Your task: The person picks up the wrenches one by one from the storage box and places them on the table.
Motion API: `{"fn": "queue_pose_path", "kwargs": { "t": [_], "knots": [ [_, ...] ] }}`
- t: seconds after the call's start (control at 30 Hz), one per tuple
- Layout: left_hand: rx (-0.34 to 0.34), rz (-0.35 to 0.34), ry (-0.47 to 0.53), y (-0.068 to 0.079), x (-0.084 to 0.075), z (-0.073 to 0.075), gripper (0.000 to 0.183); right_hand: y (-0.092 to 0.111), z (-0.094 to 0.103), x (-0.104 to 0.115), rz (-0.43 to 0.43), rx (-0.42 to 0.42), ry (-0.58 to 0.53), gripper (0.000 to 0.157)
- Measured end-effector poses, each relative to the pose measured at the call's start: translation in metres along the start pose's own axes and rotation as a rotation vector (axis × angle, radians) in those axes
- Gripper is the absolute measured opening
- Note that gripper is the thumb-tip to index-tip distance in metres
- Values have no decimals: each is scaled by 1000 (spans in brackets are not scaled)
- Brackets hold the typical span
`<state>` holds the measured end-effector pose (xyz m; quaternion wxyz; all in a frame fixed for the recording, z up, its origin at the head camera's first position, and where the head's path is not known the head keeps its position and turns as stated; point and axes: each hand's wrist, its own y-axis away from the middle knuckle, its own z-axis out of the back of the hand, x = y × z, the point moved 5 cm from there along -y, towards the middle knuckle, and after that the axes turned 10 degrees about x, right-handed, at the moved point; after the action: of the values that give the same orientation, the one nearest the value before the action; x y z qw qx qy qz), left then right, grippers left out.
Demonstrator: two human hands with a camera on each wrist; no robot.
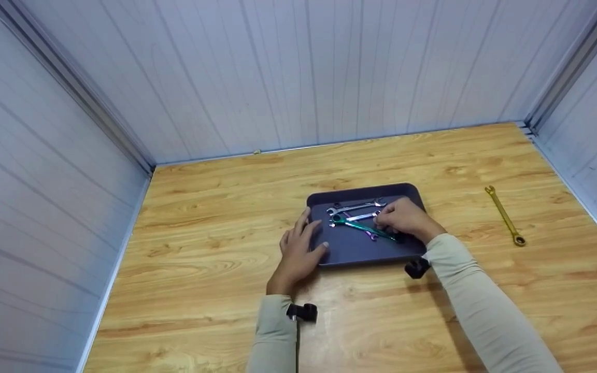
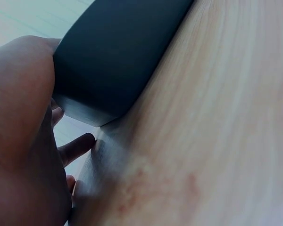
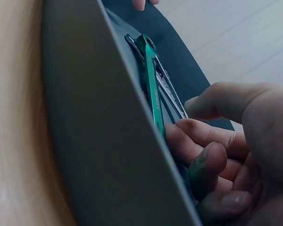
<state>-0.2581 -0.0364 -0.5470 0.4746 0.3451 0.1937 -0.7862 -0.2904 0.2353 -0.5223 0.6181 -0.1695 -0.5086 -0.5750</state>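
Note:
A dark grey tray holds several wrenches. My left hand grips its left wall, thumb and one finger over the rim, the other fingers outside. In the left wrist view the palm lies close along the tray's wall. My right hand reaches into the tray and pinches the near end of a silver wrench between its fingertips. A green ratchet wrench lies across a purple wrench, its lower end close under the right hand. Behind them rests another silver wrench.
A yellow ratchet wrench lies on the wooden table to the right of the tray. White panel walls enclose the table at the back and both sides. A small yellowish bit sits at the back edge.

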Motion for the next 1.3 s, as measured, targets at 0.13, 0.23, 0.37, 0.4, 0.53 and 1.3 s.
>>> {"fn": "queue_pose_path", "kwargs": {
  "t": [0.13, 0.23, 0.37, 0.4, 0.53, 1.3],
  "knots": [
    [12, 10, -9, 0, -1, 0, 58, 1, -2, -1, -13, -13, 6, 18],
    [14, 19, -7, 0, -1, 1, 58, 0, -4, -1, -21, -10, 21, 19],
    [5, 17, 2, 1, -1, 1, 58, -1, -8, 0, -43, 3, 53, 22],
    [3, 15, 4, 1, -1, 1, 58, -2, -9, 0, -50, 5, 56, 22],
    [2, 19, 5, 1, 0, 0, 58, -2, -11, -1, -61, 28, 57, 25],
    [-2, 16, -14, -1, -2, 0, 58, -6, -21, 6, 47, 103, 123, 19]
  ]
}}
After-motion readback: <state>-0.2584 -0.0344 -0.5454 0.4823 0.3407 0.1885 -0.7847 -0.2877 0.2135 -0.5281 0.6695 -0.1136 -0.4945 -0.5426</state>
